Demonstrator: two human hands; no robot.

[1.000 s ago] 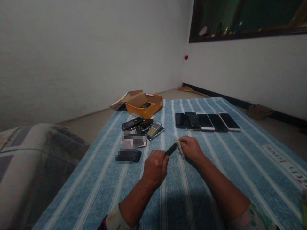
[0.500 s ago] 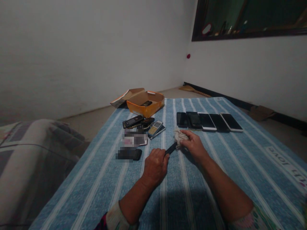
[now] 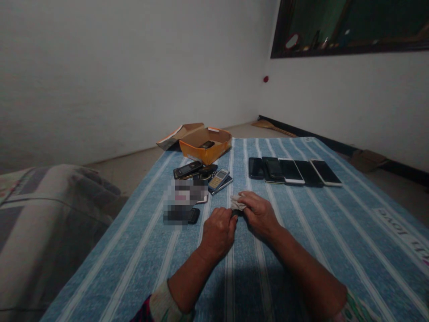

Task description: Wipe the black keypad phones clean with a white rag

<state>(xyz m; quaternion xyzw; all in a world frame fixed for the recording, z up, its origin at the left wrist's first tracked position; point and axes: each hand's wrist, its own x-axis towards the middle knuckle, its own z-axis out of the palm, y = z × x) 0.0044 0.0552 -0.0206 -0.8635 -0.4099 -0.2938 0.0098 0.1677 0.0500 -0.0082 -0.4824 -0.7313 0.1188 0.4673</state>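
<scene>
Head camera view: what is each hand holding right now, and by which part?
The left hand grips a dark object around its body, mostly hidden, so its kind cannot be told. The right hand pinches a white cloth at the object's far end.

Bare white walls (image 3: 134, 76) meet at a corner in a dimly lit room, a small red mark (image 3: 266, 79) on the plaster near the join. A dark-framed glass pane (image 3: 345, 27) sits high on the right-hand wall, above a black skirting strip (image 3: 321, 135). Flattened cardboard (image 3: 367, 161) lies on the grey concrete floor (image 3: 127, 176), and a grey striped cushion (image 3: 50, 232) bulks at left.
</scene>
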